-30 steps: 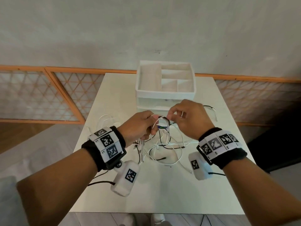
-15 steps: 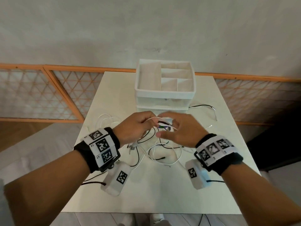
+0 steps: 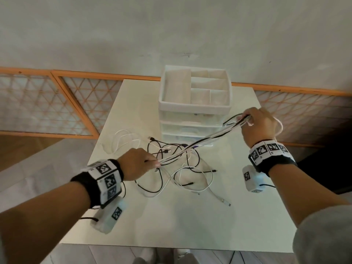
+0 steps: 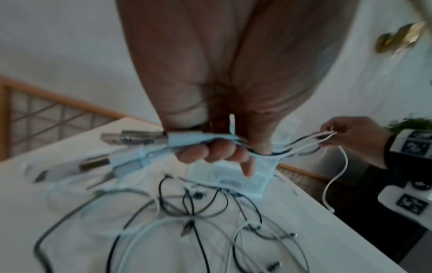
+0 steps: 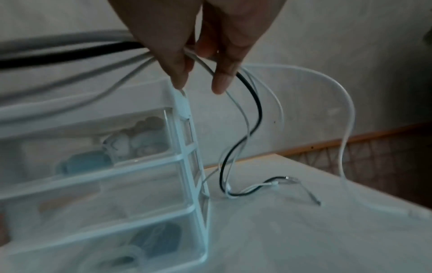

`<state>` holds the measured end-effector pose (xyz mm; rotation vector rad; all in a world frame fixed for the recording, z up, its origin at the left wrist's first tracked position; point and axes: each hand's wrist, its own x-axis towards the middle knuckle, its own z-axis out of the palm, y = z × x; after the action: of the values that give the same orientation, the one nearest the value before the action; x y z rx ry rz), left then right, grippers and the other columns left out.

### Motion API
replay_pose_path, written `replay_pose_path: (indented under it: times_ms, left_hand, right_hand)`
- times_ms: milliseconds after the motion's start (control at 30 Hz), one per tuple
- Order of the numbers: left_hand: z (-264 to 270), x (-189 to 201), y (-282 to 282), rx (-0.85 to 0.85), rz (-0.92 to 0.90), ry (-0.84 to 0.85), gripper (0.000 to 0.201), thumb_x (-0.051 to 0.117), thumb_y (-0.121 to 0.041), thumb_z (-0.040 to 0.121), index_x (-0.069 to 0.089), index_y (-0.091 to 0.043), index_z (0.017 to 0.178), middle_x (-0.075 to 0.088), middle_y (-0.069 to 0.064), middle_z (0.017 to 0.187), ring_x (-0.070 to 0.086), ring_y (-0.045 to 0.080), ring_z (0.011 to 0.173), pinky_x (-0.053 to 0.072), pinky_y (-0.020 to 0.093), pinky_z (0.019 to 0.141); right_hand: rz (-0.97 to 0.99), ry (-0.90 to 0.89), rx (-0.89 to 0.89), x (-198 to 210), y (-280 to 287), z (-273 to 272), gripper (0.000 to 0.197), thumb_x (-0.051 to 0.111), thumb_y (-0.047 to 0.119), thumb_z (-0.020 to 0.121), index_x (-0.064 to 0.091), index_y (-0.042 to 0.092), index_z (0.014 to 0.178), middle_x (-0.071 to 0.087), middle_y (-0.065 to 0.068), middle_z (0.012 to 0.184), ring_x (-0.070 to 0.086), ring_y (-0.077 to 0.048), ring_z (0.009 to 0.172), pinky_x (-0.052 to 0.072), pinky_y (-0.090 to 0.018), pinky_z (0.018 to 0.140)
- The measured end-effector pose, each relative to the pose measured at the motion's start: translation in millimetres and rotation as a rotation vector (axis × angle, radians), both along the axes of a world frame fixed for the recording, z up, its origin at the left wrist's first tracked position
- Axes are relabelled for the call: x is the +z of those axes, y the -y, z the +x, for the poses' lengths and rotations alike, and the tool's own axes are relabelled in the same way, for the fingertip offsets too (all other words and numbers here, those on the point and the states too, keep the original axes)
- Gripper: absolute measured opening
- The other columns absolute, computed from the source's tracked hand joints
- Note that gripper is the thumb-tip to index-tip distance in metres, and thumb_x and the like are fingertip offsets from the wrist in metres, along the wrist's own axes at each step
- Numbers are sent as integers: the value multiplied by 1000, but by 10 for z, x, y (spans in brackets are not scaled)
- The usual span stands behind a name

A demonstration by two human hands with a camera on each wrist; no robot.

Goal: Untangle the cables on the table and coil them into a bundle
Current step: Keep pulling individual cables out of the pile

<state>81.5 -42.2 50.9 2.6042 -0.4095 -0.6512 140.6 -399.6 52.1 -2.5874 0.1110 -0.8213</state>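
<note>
Cables (image 3: 190,149), black and white mixed, run as a taut bunch from the left hand (image 3: 137,164) up and across to the right hand (image 3: 259,126), well apart from it, while the rest lies in loose tangled loops on the table (image 3: 171,221) below and between the two. On the left side, a separate white loop (image 3: 123,140) rests flat on the table beyond the left hand. That hand is clenched round the plug ends of the bunch; the left wrist view shows several connectors (image 4: 140,140) sticking out past its curled fingers (image 4: 210,151). Toward the middle, slack black and white strands cross over one another in front of the drawer organiser (image 3: 196,103). On the right, the other hand pinches the bunch between thumb and fingers (image 5: 224,79), just beside the organiser's top corner, and the tails hang down from it to the table (one white strand arcs out wide behind the wrist).

These cables look light, thin and limp, with smooth jackets likely to slide through a loose pinch, so a firm hold on the whole bunch seems wise. The stiff connectors are the natural places to grip, and probably also the parts most likely to snag in the loops.
</note>
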Motion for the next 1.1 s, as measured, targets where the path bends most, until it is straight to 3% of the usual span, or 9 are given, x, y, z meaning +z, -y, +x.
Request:
replay_pose_path:
  times_ms: [33, 100, 167, 367, 533, 800, 900, 967, 1100]
  left_hand:
    - [-6, -104, 29, 49, 4, 25, 38, 51, -40, 98, 60, -18, 68, 50, -2, 58, 44, 9, 54, 33, 26, 60]
    - [-25, -256, 61, 121, 2, 70, 36, 52, -36, 97, 62, -14, 69, 53, 3, 60, 49, 14, 59, 34, 29, 60]
    - [-53, -342, 49, 156, 7, 102, 33, 53, -34, 97, 63, -14, 71, 53, 3, 60, 50, 19, 64, 34, 27, 59]
    - [-46, -313, 81, 246, -113, 63, 35, 50, -34, 99, 71, -10, 84, 58, 5, 66, 47, 14, 57, 32, 24, 54]
    - [6, -170, 206, 294, -235, 21, 41, 56, -37, 95, 49, -13, 63, 42, -4, 55, 39, 14, 54, 29, 29, 54]
    - [44, -132, 231, 458, -121, 21, 36, 41, -33, 100, 44, -12, 72, 51, 2, 75, 49, 27, 77, 32, 31, 65]
    - [20, -214, 240, 501, -101, -41, 30, 39, -32, 100, 49, -8, 85, 57, 10, 87, 57, 34, 87, 37, 30, 70]
    - [-9, -236, 254, 529, -280, -120, 29, 42, -31, 99, 47, -9, 80, 49, 7, 73, 51, 29, 67, 37, 31, 62]
    - [-10, -187, 173, 593, -495, -138, 31, 50, -26, 97, 46, -13, 69, 52, 9, 67, 39, 20, 51, 30, 25, 50]
  right_hand:
    - [42, -27, 31, -45, -23, 6, 22, 75, 5, 77, 72, 9, 98, 67, -15, 88, 59, -26, 71, 43, -11, 76]
    - [104, -387, 46, -239, -32, -26, 57, 76, 9, 78, 58, 20, 131, 66, -13, 113, 64, -31, 103, 49, -35, 100]
    - [77, -717, 25, -436, -57, -185, 83, 74, 18, 81, 31, 36, 150, 61, -6, 130, 59, -30, 118, 46, -43, 106]
    - [10, -778, 282, -904, -766, -916, 37, 71, 40, 81, 64, 32, 117, 60, 7, 118, 62, -19, 112, 48, -33, 94]
    - [-204, -914, 344, -1009, -1205, -1061, 74, 64, 49, 87, 25, 32, 147, 35, 4, 146, 56, -25, 122, 49, -41, 96]
    - [-89, -504, 372, -1010, -1328, -1191, 47, 74, 28, 78, 44, 27, 114, 43, 0, 116, 59, -20, 64, 53, -33, 56]
    - [-189, -661, 411, -1056, -1433, -1203, 32, 62, 36, 88, 51, 28, 117, 54, 3, 114, 66, -25, 86, 51, -34, 71]
    - [-300, -883, 349, -1057, -1465, -1172, 34, 52, 40, 93, 51, 28, 126, 62, 0, 118, 62, -29, 108, 49, -37, 86]
    - [-211, -868, 254, -903, -1437, -1064, 25, 42, 33, 97, 65, 28, 105, 69, -4, 103, 64, -30, 101, 48, -34, 83]
